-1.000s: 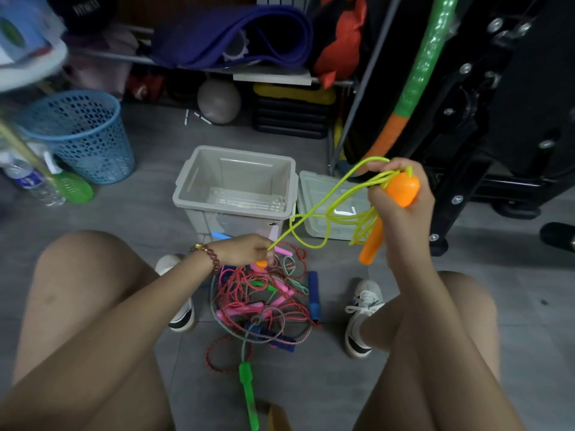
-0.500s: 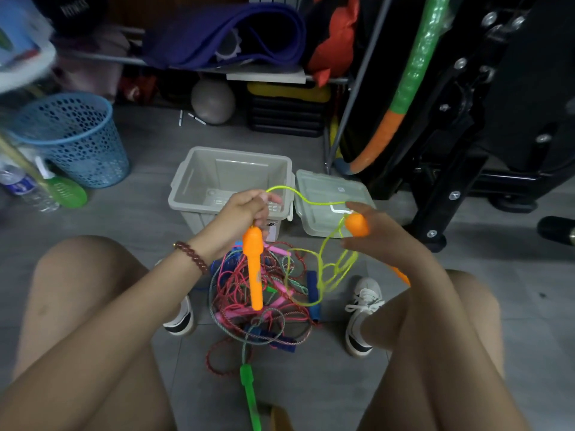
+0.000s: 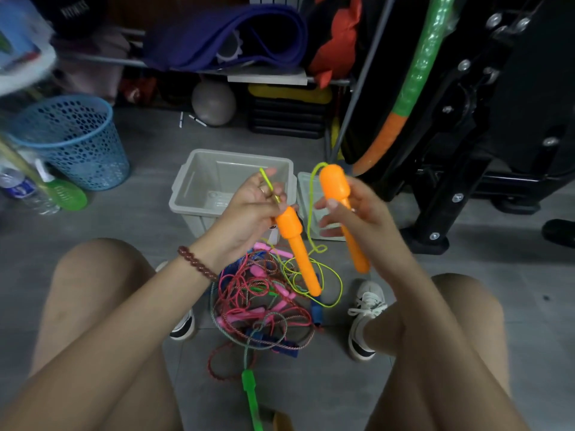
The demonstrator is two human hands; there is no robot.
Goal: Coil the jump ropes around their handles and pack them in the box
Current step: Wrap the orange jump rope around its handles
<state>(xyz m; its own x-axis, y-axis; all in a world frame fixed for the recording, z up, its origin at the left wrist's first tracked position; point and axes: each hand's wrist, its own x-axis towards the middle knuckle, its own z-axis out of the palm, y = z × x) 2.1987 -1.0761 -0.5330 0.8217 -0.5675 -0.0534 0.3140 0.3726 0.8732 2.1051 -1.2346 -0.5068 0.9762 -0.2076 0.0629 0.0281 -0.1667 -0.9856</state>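
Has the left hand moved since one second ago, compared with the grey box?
Yes. The left hand rose from the rope pile to the front of the grey box, holding an orange handle.

There's just the one camera — worn on the seated person's head, tipped forward and down over the knees. It sits close above both hands (image 3: 249, 209), which fill the middle. The floor (image 3: 149, 213) spreads underneath, the box (image 3: 199, 181) lies toward twelve o'clock, the blue basket (image 3: 71, 141) near ten — wide lens, edges bowed.
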